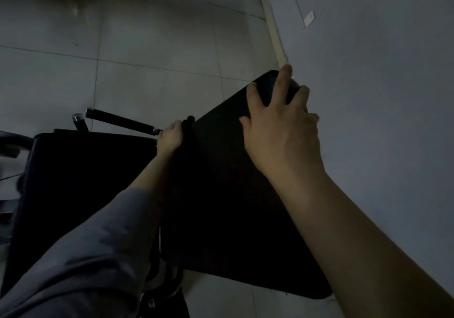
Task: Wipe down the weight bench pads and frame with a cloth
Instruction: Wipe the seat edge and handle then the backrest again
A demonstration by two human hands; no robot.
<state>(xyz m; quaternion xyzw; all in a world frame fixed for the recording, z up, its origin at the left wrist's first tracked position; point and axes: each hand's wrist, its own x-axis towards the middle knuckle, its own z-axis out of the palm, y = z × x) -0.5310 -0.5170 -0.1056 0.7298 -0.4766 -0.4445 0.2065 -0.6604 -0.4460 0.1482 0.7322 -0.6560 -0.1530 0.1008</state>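
At the far right corner of the smooth black padded bench backrest [221,182], our right hand [277,126] grasps its rounded edge. Our left hand [172,135] grips its left edge; no cloth shows. It looks stiff, heavy, slick; best held by edges.

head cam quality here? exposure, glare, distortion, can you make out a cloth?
Head view: badly underexposed; the black padded bench backrest and black seat pad read as near-featureless dark shapes. Faint glare patch on the grey tiled floor. Wide-angle bending shows in tile lines and wall edge. Right hand grips the backrest's top, left hand its side edge; no cloth discernible.
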